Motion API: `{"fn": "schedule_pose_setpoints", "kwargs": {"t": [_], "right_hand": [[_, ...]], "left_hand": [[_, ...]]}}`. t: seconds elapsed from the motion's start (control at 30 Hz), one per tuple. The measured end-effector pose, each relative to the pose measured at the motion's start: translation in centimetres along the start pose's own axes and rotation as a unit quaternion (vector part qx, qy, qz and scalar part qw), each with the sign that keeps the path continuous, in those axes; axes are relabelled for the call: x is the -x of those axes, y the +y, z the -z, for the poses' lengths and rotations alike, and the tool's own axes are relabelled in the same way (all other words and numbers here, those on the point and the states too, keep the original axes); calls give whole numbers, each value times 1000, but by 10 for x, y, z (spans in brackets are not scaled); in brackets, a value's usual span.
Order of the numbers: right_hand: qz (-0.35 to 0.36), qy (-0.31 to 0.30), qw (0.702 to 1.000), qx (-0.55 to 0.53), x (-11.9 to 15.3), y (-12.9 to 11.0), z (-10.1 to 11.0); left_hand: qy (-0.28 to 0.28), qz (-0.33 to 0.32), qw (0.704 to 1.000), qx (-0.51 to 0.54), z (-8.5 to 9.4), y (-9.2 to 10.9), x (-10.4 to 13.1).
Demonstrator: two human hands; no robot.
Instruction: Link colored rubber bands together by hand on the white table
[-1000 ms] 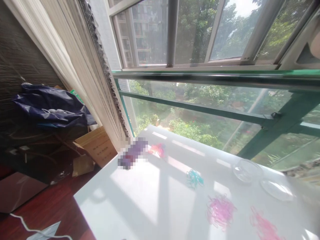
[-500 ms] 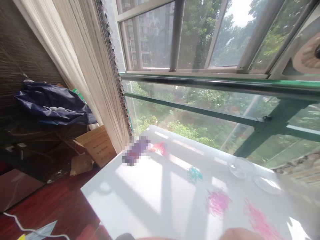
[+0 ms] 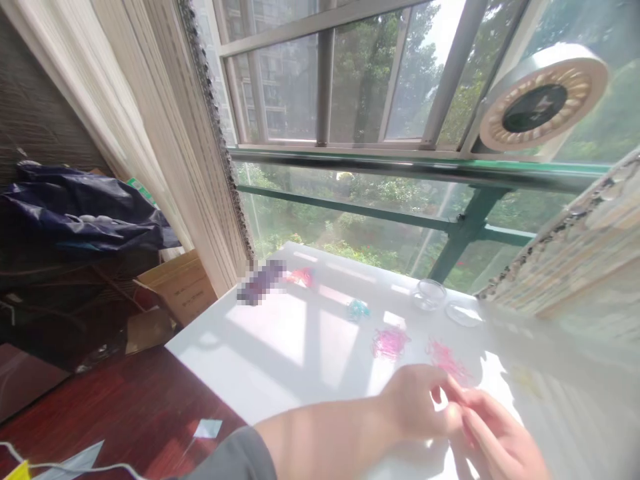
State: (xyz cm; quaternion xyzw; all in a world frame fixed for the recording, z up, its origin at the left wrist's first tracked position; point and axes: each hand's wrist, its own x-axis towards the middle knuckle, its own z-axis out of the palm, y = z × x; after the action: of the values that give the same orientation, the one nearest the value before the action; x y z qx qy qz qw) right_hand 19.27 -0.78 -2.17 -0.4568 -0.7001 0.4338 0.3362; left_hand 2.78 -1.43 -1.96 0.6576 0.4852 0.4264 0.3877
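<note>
My left hand [image 3: 417, 400], at the end of a forearm in a dark sleeve, reaches across the lower right of the head view. Its fingers are bent and pinched together. My right hand [image 3: 505, 437] meets it there, thumb and fingers closed close to the left fingertips. Anything held between them is too small or blurred to make out. Just beyond the hands lies a loose heap of pink thin bands [image 3: 447, 359]. Left of that sits a magenta-pink heap of bands [image 3: 391, 343], then a small teal heap [image 3: 358, 309] and a red-orange one [image 3: 301, 277].
A clear round dish [image 3: 429, 295] and a clear lid-like disc [image 3: 464, 314] stand near the white table's [image 3: 225, 347] far right edge. A pixelated purple thing [image 3: 261, 283] lies at the far left corner. Windows, a curtain [image 3: 150, 133] and a cardboard box [image 3: 183, 287] surround the table.
My view has swung right and the table shows lower and smaller. Both hands, barely visible at the bottom edge before, have come into view with their fingertips together.
</note>
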Motion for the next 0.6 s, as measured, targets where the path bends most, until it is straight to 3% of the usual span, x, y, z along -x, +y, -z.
{"fn": "schedule_pose_setpoints", "kwargs": {"t": [0.1,0.23,0.4,0.6], "right_hand": [[-1,44,999,-1,-2,3,0],[15,46,999,-3,-6,2,-1],[18,91,995,-38,-9,-4,-5],[13,66,992,-110,-12,-5,-8]], "left_hand": [[22,-20,999,-17,3,3,-1],[35,-46,998,-28,7,8,-2],[60,-34,997,-43,12,10,-3],[50,-23,996,-67,14,8,-5]]}}
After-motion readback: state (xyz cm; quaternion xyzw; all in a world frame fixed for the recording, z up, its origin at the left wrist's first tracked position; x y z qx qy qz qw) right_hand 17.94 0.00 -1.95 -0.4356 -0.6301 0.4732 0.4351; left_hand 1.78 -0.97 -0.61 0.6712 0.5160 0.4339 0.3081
